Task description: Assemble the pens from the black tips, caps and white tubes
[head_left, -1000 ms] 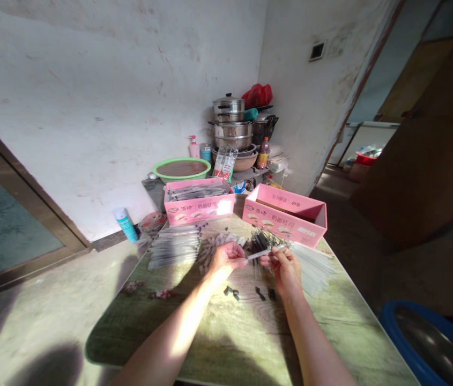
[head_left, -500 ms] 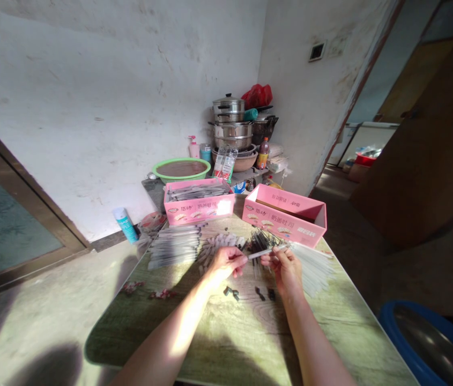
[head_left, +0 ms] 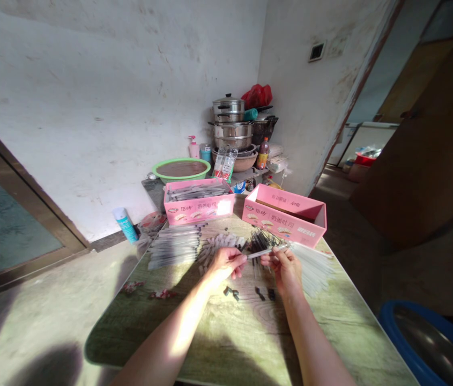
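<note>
A clear, slim pen barrel (head_left: 259, 253) is held nearly level above the table, its right end slightly higher. My left hand (head_left: 227, 262) is closed at its left end, thumb against fingers; any small part in that pinch is hidden. My right hand (head_left: 284, 265) pinches the right end. Below and behind the barrel lie thin black pen refills (head_left: 259, 239). Small whitish pieces (head_left: 220, 245) are heaped beside my left hand. More clear barrels (head_left: 310, 268) fan out right of my right hand. Pens with dark tips (head_left: 176, 245) lie in rows at left.
Two pink boxes stand at the table's back: the left box (head_left: 200, 210) holds many pens, the right box (head_left: 286, 220) shows a brown inside. Small black pieces (head_left: 231, 292) lie on the wood-patterned table (head_left: 246, 338). Behind are a green basin (head_left: 181, 176) and stacked pots (head_left: 232, 131).
Almost nothing differs. Both hands keep their hold on the barrel, with at most a very slight shift of the fingers.
</note>
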`<state>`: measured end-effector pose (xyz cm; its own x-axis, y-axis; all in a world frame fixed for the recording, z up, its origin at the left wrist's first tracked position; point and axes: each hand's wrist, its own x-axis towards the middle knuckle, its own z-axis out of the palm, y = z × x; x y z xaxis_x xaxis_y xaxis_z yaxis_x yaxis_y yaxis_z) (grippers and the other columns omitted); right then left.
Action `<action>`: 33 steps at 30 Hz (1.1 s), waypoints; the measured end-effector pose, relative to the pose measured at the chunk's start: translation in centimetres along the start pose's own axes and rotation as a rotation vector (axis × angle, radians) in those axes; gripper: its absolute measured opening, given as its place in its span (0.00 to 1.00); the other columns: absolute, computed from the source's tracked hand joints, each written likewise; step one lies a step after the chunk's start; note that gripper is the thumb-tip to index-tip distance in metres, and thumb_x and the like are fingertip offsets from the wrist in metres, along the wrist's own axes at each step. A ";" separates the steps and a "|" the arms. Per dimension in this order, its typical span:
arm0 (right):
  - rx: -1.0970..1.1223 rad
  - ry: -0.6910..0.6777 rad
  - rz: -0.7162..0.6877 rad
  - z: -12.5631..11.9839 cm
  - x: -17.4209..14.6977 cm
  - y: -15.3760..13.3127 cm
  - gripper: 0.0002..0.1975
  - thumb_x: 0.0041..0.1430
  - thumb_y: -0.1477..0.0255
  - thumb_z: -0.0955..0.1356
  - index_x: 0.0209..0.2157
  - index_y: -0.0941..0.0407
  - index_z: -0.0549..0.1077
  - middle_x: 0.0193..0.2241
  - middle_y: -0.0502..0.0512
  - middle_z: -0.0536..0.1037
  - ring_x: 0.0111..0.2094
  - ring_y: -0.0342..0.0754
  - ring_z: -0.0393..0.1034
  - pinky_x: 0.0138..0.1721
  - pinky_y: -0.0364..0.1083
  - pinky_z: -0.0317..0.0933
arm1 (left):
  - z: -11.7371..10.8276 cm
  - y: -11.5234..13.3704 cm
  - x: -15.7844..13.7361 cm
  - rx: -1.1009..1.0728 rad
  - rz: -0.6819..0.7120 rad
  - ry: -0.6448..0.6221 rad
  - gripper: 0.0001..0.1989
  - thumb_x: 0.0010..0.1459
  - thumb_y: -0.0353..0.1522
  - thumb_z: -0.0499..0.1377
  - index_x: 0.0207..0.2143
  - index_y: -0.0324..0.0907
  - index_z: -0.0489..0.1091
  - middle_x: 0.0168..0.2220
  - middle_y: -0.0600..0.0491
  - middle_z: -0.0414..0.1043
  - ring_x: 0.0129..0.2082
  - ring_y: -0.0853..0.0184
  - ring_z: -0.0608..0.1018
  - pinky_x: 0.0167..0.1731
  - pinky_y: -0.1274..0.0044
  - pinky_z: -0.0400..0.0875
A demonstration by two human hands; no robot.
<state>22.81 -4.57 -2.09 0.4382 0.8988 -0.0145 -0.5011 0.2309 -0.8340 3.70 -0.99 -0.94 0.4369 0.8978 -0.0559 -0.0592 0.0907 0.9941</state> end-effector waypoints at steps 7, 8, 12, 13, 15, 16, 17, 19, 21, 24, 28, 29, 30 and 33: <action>-0.007 -0.006 0.016 -0.1 0.1 0.0 0.22 0.40 0.60 0.85 0.25 0.56 0.74 0.20 0.54 0.82 0.21 0.49 0.79 0.25 0.44 0.77 | -0.2 0.2 -0.1 -0.011 -0.016 0.042 0.24 0.54 0.53 0.69 0.28 0.41 0.74 0.22 0.54 0.73 0.16 0.71 0.74 0.13 0.81 0.61; -0.012 -0.005 0.014 -0.1 0.0 0.0 0.22 0.40 0.60 0.85 0.25 0.56 0.74 0.20 0.54 0.81 0.20 0.49 0.79 0.24 0.44 0.76 | -0.2 0.1 -0.1 0.007 -0.029 0.028 0.25 0.55 0.54 0.67 0.27 0.41 0.74 0.21 0.53 0.73 0.16 0.72 0.74 0.13 0.81 0.60; -0.024 -0.007 0.003 0.0 -0.1 0.0 0.21 0.40 0.61 0.84 0.25 0.56 0.74 0.20 0.54 0.81 0.21 0.50 0.79 0.24 0.44 0.76 | -0.1 -0.1 0.0 0.028 -0.021 0.008 0.22 0.52 0.49 0.71 0.26 0.40 0.74 0.20 0.56 0.71 0.15 0.73 0.73 0.13 0.82 0.60; -0.023 -0.007 0.003 0.1 -0.1 0.0 0.22 0.40 0.61 0.84 0.25 0.56 0.74 0.20 0.54 0.81 0.21 0.50 0.79 0.24 0.44 0.76 | -0.1 0.0 0.0 0.022 -0.012 0.014 0.22 0.50 0.48 0.72 0.25 0.40 0.73 0.19 0.56 0.71 0.15 0.73 0.73 0.14 0.82 0.60; -0.019 -0.008 0.004 0.1 -0.1 -0.1 0.22 0.40 0.60 0.85 0.24 0.56 0.74 0.20 0.54 0.81 0.21 0.50 0.80 0.23 0.44 0.76 | -0.1 0.1 0.1 -0.006 0.003 0.038 0.22 0.44 0.46 0.75 0.26 0.40 0.72 0.20 0.57 0.71 0.15 0.74 0.73 0.14 0.82 0.61; -0.018 -0.009 0.005 0.1 -0.1 -0.1 0.22 0.40 0.60 0.85 0.25 0.56 0.74 0.20 0.54 0.81 0.21 0.50 0.80 0.23 0.44 0.76 | -0.1 0.1 0.2 -0.024 0.008 0.049 0.23 0.40 0.45 0.77 0.28 0.40 0.73 0.20 0.57 0.72 0.15 0.74 0.73 0.14 0.82 0.62; -0.017 -0.009 0.006 0.1 -0.1 -0.1 0.23 0.39 0.60 0.85 0.25 0.56 0.74 0.21 0.54 0.81 0.21 0.50 0.80 0.23 0.44 0.77 | -0.1 0.2 0.2 -0.042 0.014 0.059 0.25 0.38 0.45 0.78 0.30 0.40 0.73 0.21 0.57 0.73 0.15 0.73 0.73 0.15 0.82 0.63; -0.017 -0.008 0.010 0.0 -0.1 0.0 0.23 0.39 0.59 0.85 0.25 0.56 0.74 0.20 0.53 0.81 0.21 0.50 0.79 0.24 0.44 0.77 | -0.1 0.2 0.2 -0.058 0.018 0.071 0.27 0.38 0.46 0.78 0.34 0.40 0.74 0.24 0.57 0.74 0.16 0.73 0.74 0.15 0.81 0.64; -0.017 -0.004 0.010 0.0 0.0 0.0 0.23 0.40 0.59 0.85 0.25 0.55 0.74 0.20 0.52 0.81 0.21 0.49 0.79 0.24 0.44 0.77 | -0.2 0.0 0.1 -0.032 0.004 0.066 0.26 0.46 0.51 0.74 0.32 0.40 0.74 0.24 0.55 0.74 0.16 0.72 0.75 0.14 0.81 0.64; -0.019 -0.005 0.009 0.0 0.0 0.0 0.23 0.39 0.59 0.85 0.25 0.55 0.74 0.21 0.53 0.81 0.21 0.49 0.79 0.24 0.44 0.77 | -0.2 -0.2 0.1 0.031 -0.023 0.041 0.26 0.54 0.54 0.67 0.27 0.39 0.72 0.21 0.55 0.71 0.15 0.73 0.73 0.12 0.81 0.59; -0.022 -0.009 0.009 0.0 0.0 0.0 0.23 0.38 0.59 0.85 0.24 0.56 0.74 0.20 0.52 0.81 0.21 0.49 0.80 0.23 0.43 0.77 | -0.2 0.0 0.2 0.011 0.011 0.023 0.24 0.48 0.49 0.73 0.26 0.39 0.72 0.20 0.56 0.71 0.16 0.74 0.73 0.15 0.82 0.61; -0.021 -0.010 0.010 0.0 0.0 0.0 0.23 0.38 0.59 0.85 0.24 0.56 0.74 0.20 0.52 0.81 0.21 0.49 0.80 0.24 0.44 0.77 | -0.2 0.0 0.2 -0.019 0.024 0.033 0.24 0.44 0.47 0.75 0.28 0.38 0.72 0.21 0.56 0.72 0.17 0.73 0.73 0.17 0.81 0.64; -0.020 -0.011 0.009 0.0 0.0 0.0 0.24 0.38 0.59 0.85 0.25 0.56 0.74 0.20 0.52 0.81 0.21 0.49 0.80 0.24 0.44 0.77 | -0.2 0.1 0.2 -0.051 0.037 0.048 0.25 0.41 0.46 0.77 0.30 0.38 0.73 0.22 0.56 0.73 0.18 0.72 0.75 0.18 0.81 0.67; -0.020 -0.013 0.007 0.0 -0.1 -0.1 0.23 0.39 0.58 0.85 0.25 0.56 0.74 0.21 0.52 0.81 0.21 0.49 0.80 0.24 0.44 0.77 | -0.1 0.2 0.2 -0.078 0.047 0.082 0.26 0.41 0.46 0.78 0.34 0.40 0.74 0.25 0.56 0.75 0.19 0.70 0.76 0.18 0.80 0.68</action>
<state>22.80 -4.64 -2.04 0.4246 0.9053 -0.0133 -0.4891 0.2170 -0.8448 3.63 -0.73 -0.72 0.3572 0.9338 -0.0202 -0.1487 0.0782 0.9858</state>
